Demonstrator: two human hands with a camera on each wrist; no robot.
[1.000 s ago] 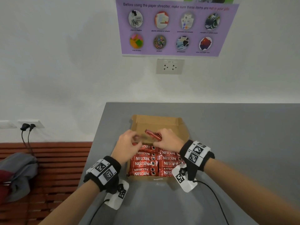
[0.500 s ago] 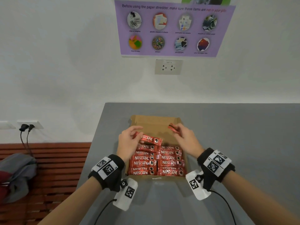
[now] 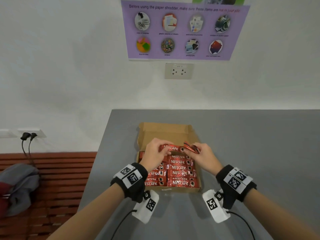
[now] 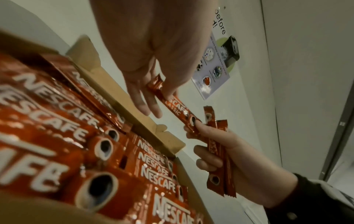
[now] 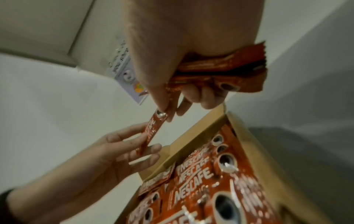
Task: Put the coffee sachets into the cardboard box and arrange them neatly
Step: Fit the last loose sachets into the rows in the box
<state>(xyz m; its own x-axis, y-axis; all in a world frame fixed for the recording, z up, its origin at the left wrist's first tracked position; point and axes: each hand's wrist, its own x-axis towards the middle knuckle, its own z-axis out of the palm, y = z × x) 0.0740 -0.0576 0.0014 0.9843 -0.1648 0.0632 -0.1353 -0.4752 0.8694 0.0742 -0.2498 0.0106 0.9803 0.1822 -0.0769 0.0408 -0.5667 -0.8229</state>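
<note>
Two hands at work above one open cardboard box [image 3: 164,130], which sits on a grey table [image 3: 251,144] pushed against a white wall.

Box: brown, flaps folded outward, near the table's left edge. Holds red coffee sachets [image 3: 180,173] laid flat in two side-by-side columns, labels up, filling the near part; the far part shows bare cardboard.

Left hand [image 3: 154,155]: grip closed by thumb and fingertips on the left end of a single sachet [image 3: 171,148], held level above the far part of the box.

Right hand [image 3: 202,155]: thumb and forefinger pinch the right end of that same sachet; the remaining fingers curl round a small bundle of spare sachets [image 3: 191,147] kept in the palm, seen clearly in the left wrist view [image 4: 216,151].

Both wrists: black bands with white coded markers and trailing black cables.

Room: purple paper-shredder notice [image 3: 181,30] on the wall above a double wall socket [image 3: 179,71]. Lower left, a second socket with two black plugs [image 3: 28,135]. Beside the table, a red-brown slatted bench [image 3: 57,179] carrying a grey garment [image 3: 19,184].
</note>
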